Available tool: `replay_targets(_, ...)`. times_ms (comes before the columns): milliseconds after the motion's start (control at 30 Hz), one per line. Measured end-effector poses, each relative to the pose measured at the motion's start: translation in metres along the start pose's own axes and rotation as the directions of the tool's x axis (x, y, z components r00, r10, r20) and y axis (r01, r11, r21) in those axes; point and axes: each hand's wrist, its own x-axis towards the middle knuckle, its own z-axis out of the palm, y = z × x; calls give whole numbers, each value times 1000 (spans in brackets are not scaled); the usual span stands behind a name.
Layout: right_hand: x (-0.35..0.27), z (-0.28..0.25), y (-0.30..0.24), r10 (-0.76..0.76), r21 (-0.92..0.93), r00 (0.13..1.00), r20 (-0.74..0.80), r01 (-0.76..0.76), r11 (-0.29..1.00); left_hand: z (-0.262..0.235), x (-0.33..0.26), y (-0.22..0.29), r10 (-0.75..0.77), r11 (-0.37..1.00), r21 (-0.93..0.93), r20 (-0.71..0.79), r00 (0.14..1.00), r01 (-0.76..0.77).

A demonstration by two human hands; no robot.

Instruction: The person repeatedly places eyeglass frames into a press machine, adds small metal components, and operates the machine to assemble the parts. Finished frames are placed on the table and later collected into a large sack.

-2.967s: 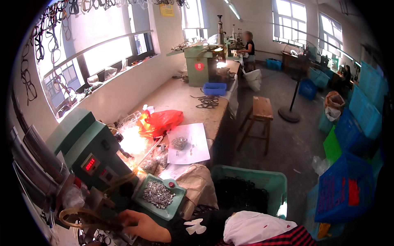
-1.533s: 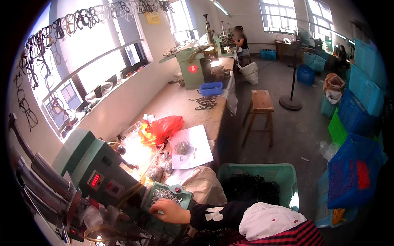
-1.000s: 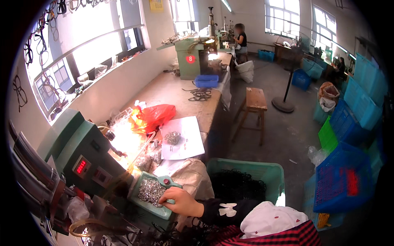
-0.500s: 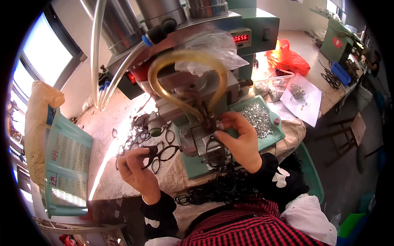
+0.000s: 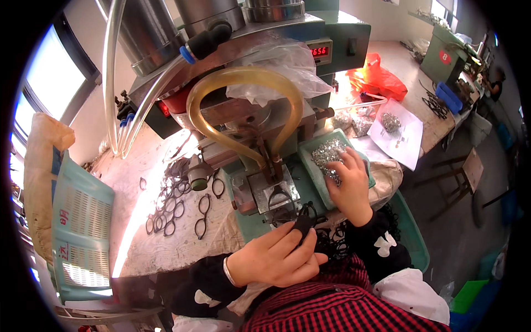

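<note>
My left hand (image 5: 276, 257) is in front of the press, its fingers closed around a black eyeglass frame (image 5: 311, 210). A black covering shows on one of its fingers. Another black frame (image 5: 278, 193) rests at the metal work plate (image 5: 257, 188), below the press head. My right hand (image 5: 351, 188) reaches over the green tray (image 5: 310, 160), fingers apart, its fingertips at the pile of small shiny metal parts (image 5: 326, 152). Whether any part sits under those fingertips is hidden.
Several black frames (image 5: 203, 216) lie on the table at left, near a green basket (image 5: 83, 221). More are heaped by my lap. A yellowish hose (image 5: 193, 105) loops before the press. A red bag (image 5: 376, 77) and paper sheet (image 5: 401, 141) lie at the back right.
My left hand has moved right from the table's left side to the front of the press, with a frame. My right hand has left the work plate for the parts tray.
</note>
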Motion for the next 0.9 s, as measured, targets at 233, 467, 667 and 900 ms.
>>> replay_targets(233, 8, 11, 39, -8, 176, 995, -102, 26, 984, 16, -3, 4, -78, 996, -54, -88, 993, 73)
replay_targets(467, 0, 26, 40, 88, 227, 996, 2, -86, 970, 11, -5, 11, -86, 996, -32, 8, 996, 86)
replay_targets(667, 0, 29, 33, 147, 465, 980, -132, -69, 882, 13, -16, 45, -393, 906, -215, -100, 914, 365)
replay_targets(900, -14, 3, 23, 184, 537, 976, -116, -94, 838, 8, -223, -28, -854, 362, 743, 23, 520, 562)
